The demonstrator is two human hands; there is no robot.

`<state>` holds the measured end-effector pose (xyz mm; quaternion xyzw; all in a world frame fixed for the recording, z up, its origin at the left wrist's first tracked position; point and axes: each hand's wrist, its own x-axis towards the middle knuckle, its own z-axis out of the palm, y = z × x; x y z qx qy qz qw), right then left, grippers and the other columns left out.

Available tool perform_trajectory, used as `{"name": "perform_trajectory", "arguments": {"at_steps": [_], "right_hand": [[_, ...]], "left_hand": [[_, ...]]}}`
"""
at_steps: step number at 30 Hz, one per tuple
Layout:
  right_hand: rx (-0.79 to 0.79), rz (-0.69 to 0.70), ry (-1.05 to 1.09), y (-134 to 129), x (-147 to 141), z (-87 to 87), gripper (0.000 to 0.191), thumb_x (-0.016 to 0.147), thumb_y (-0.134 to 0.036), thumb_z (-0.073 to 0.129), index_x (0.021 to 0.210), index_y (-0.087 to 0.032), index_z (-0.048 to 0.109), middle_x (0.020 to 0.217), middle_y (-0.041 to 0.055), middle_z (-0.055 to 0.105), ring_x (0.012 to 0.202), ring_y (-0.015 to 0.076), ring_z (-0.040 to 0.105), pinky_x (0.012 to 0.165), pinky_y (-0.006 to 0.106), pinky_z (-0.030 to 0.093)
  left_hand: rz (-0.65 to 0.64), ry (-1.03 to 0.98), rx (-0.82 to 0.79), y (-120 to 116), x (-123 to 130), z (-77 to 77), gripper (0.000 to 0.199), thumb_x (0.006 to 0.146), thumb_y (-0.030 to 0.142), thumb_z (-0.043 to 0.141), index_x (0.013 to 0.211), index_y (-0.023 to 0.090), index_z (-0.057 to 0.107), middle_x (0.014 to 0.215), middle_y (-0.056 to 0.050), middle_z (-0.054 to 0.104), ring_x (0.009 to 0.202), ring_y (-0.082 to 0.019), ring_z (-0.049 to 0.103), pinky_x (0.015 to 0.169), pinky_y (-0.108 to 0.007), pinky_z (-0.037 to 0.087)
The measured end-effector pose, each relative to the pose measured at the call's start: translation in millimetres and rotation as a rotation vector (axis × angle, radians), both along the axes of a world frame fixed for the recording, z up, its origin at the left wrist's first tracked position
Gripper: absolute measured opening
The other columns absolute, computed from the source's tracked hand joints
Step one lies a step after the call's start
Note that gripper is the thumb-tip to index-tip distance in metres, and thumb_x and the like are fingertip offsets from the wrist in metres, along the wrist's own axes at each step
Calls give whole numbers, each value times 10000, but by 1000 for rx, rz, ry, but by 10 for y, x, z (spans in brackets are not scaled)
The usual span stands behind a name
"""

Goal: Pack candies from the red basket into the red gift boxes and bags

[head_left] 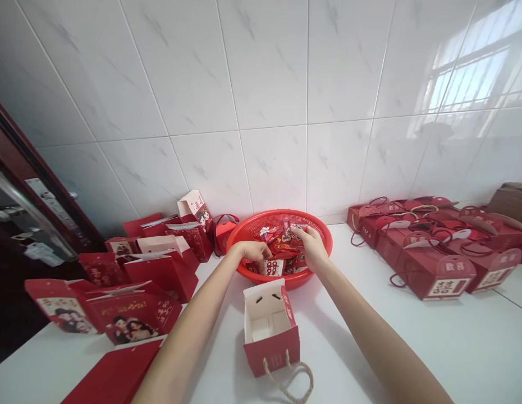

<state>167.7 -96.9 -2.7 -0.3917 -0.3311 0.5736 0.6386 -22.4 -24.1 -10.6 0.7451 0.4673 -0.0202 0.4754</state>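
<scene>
Red packets (pixel 286 245) look light, slippery; I'd pinch edges. Left hand (pixel 253 252) in basket (pixel 232 238) at nine o'clock, right hand (pixel 315 250) at three; grips unclear.

Red plastic basket (pixel 294 281), roundish, perforated sides, sitting upright on white tabletop (pixel 349 252). Shiny wrapped packets (pixel 286 247) piled inside, mostly red, kinda jumbled. One pale packet (pixel 273 267) with red print, near front rim.

Left hand (pixel 255 252) and right hand (pixel 312 247) are among wrapped sweets (pixel 268 233) in a red plastic colander (pixel 297 280) (an open rope-handled carton (pixel 271 352) sits nearer than either).
</scene>
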Motion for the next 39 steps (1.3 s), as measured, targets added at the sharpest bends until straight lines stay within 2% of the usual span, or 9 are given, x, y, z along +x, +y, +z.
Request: {"name": "perform_trajectory", "arguments": {"at_steps": [5, 9, 13, 16, 19, 24, 29, 33, 39], "right_hand": [[9, -6, -22, 14, 9, -25, 272, 592, -352, 809, 657, -220, 581, 664, -16, 673, 647, 176, 640, 556, 274, 489], [17, -10, -20, 26, 21, -49, 318, 577, -382, 821, 648, -222, 555, 670, -16, 666, 651, 177, 638, 558, 276, 492], [9, -5, -9, 30, 24, -57, 341, 569, -409, 829, 665, -222, 559, 692, 2, 689, 663, 197, 654, 569, 299, 514], [20, 12, 3, 29, 21, -56, 338, 563, -408, 829, 698, -219, 584, 719, 11, 705, 684, 211, 673, 591, 313, 528], [24, 7, -11, 36, 21, -65, 344, 559, -408, 832, 690, -216, 579, 699, -1, 690, 665, 201, 668, 590, 306, 520], [32, -13, -35, 61, 26, -93, 375, 570, -428, 836, 650, -221, 533, 661, -16, 661, 633, 183, 643, 574, 298, 510], [37, -16, -22, 50, 15, -80, 379, 561, -417, 843, 648, -217, 533, 653, -16, 657, 631, 182, 640, 569, 297, 519], [31, -15, -18, 24, 9, -52, 346, 578, -407, 831, 668, -214, 559, 667, -12, 674, 641, 183, 651, 576, 299, 527], [35, -9, -24, 23, -1, -56, 309, 579, -394, 814, 680, -212, 585, 676, 2, 690, 661, 197, 658, 573, 298, 520]], "left_hand": [[253, -306, 267, 23, -22, 6, 132, 487, 239, 792, 557, 172, 702, 546, 7, 651, 520, -135, 538, 497, -233, 403], [395, -472, 306, 21, 21, 15, 234, 493, 318, 825, 507, 172, 643, 516, 12, 598, 503, -118, 494, 505, -244, 388], [503, -531, 379, 46, 43, 5, 303, 577, 411, 800, 525, 181, 609, 531, 2, 593, 512, -126, 510, 529, -253, 410], [539, -442, 422, 83, 19, -33, 381, 671, 510, 731, 529, 186, 590, 548, -19, 609, 542, -154, 563, 552, -263, 429], [428, -199, 438, 107, -17, -72, 433, 723, 566, 665, 550, 174, 603, 586, -30, 637, 583, -170, 579, 561, -265, 409], [103, 76, 337, 82, -28, -70, 205, 545, 333, 800, 561, 168, 679, 586, 3, 648, 588, -156, 542, 571, -258, 383], [3, 143, 284, 37, -8, -71, 220, 478, 305, 846, 589, 191, 693, 613, 13, 646, 606, -159, 551, 570, -252, 397], [10, 156, 89, 18, -5, -109, 266, 414, 219, 845, 632, 202, 692, 618, 27, 655, 575, -160, 566, 549, -247, 422], [-51, 110, 78, -111, 87, 21, 131, 591, 302, 792, 645, 200, 729, 634, 4, 676, 614, -154, 604, 585, -229, 461]]}}
